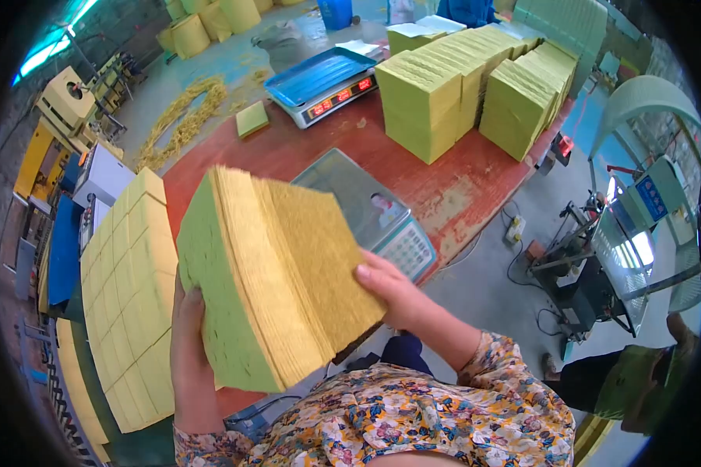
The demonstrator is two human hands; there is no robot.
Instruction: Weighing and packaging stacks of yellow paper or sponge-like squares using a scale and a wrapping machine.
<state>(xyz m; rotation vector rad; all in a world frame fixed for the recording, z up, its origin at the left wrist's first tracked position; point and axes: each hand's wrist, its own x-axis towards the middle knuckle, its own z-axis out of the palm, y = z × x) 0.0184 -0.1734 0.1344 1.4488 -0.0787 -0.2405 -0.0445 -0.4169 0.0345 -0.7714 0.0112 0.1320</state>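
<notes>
Between both hands I hold a thick stack of coarse yellow paper (276, 272), raised and tilted above the near edge of the red table. Its green-tinted face is turned left, and the layered sheet edges face up. My left hand (188, 319) presses against the green face, fingers partly hidden behind it. On the other side, my right hand (389, 288) grips the stack with the thumb on top. Just beyond the paper lies a digital scale with a flat silver plate (343, 183), partly covered by the stack.
On the red table (327, 156) stand a blue-tray scale (323, 82), a small yellow pad (251, 119) and tall paper stacks (436, 93). More yellow blocks (132, 296) line the left. At right are a perforated metal chair (631, 241) and another person (631, 381).
</notes>
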